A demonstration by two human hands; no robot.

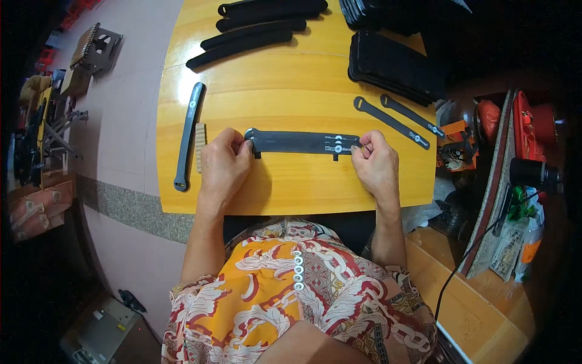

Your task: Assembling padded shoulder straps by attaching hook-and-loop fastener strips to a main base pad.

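Several flat black straps (297, 142) with white print at one end lie side by side across the table in front of me. At their left end, beside a rounded head, my left hand (223, 159) is closed in a pinch. My right hand (377, 162) pinches the printed right end between thumb and fingers. Two small dark tabs, one a short black tab (335, 158), stick out below the straps' near edge. Left of my left hand lies a single black strap (189, 139) with a slotted end, next to a tan ridged strip (200, 147).
On the yellow table (273, 188), two loose black straps (393, 122) lie at the right. Black strap bundles (254, 37) lie at the far left, and a black stack (394, 64) sits far right. A grey stool (100, 48) stands on the floor; a black cable (467, 255) hangs at right.
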